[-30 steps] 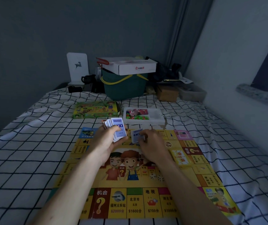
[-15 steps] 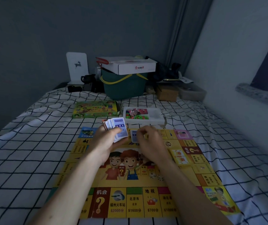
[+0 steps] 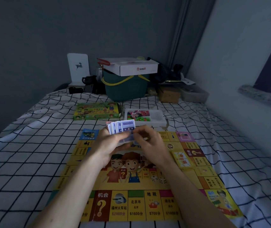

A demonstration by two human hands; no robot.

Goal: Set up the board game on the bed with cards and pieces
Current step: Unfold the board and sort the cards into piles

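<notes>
The game board [image 3: 131,178] lies flat on the bed [image 3: 24,162]. Behind the game board sit the game box [image 3: 97,111] to the left and the tray [image 3: 157,118] of pieces to the right. Above the game board's far half, both hands hold a fan of cards [image 3: 123,129].

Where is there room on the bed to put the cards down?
Bare sheet left of the game board, in front of the green game box. More sheet right of the board. Crowded by the white tray and green basket.
</notes>
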